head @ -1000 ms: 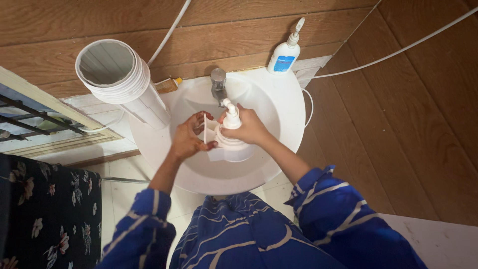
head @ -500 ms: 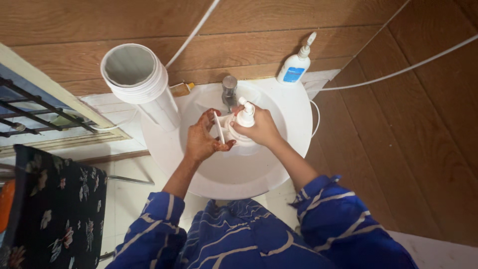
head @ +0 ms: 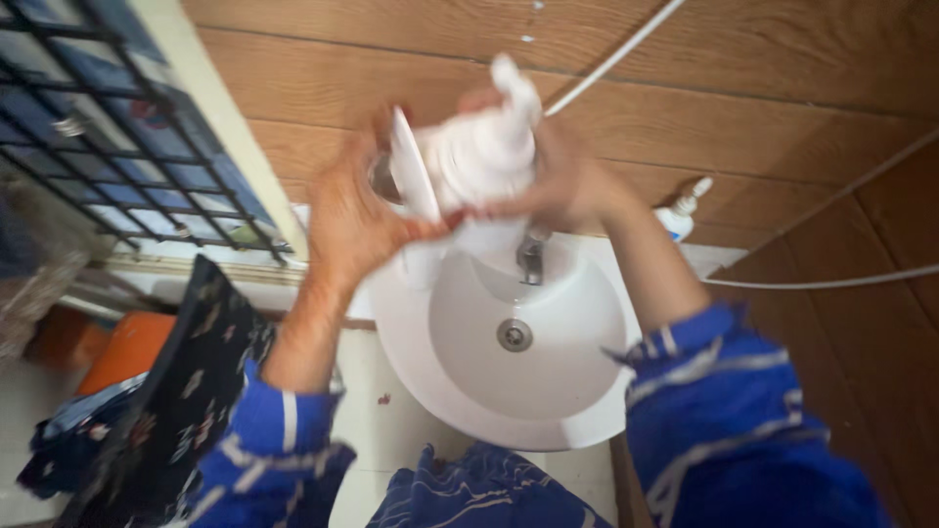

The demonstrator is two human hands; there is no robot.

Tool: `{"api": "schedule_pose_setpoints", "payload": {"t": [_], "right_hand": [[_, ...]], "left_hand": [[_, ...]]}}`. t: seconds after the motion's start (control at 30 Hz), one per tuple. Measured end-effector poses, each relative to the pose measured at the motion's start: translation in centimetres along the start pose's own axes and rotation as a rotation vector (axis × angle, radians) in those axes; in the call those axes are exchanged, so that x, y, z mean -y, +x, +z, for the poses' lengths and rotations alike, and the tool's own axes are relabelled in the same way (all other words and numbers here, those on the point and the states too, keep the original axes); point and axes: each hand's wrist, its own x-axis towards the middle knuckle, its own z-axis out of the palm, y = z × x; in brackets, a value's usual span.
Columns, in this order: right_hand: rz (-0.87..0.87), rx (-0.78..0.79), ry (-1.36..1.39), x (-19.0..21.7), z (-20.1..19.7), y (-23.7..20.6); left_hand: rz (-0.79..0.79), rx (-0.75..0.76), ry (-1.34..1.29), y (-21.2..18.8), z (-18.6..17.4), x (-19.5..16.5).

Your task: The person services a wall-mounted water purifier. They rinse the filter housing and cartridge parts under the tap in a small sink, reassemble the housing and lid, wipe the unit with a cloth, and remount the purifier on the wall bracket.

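Observation:
Both my hands are raised close to the camera above a white round washbasin. My right hand grips a white pump dispenser bottle around its body, with the pump head pointing up. My left hand holds a flat white piece against the bottle's left side, fingertips touching the bottle. The picture is blurred by motion. A metal tap stands at the basin's back edge, and the drain shows in the bowl.
A second pump bottle with a blue label stands at the basin's back right by the wooden wall. A barred window is at left. A dark flowered cloth and an orange object lie lower left. White cables cross the wall.
My hands have lifted the white bottle from the basin up toward the camera. The view has swung left and nearer, and the white bucket beside the basin is no longer seen.

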Motion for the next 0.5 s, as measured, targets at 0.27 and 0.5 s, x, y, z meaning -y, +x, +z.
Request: {"api": "schedule_pose_setpoints", "payload": {"t": [0.27, 0.5], "right_hand": [[-0.065, 0.159, -0.165, -4.8, 1.1, 10.7], [-0.054, 0.255, -0.091, -10.6, 3.1, 10.4]], "left_hand": [[0.214, -0.102, 0.094, 5.3, -3.2, 6.6], [0.020, -0.132, 0.115, 2.7, -1.4, 10.7]]}}
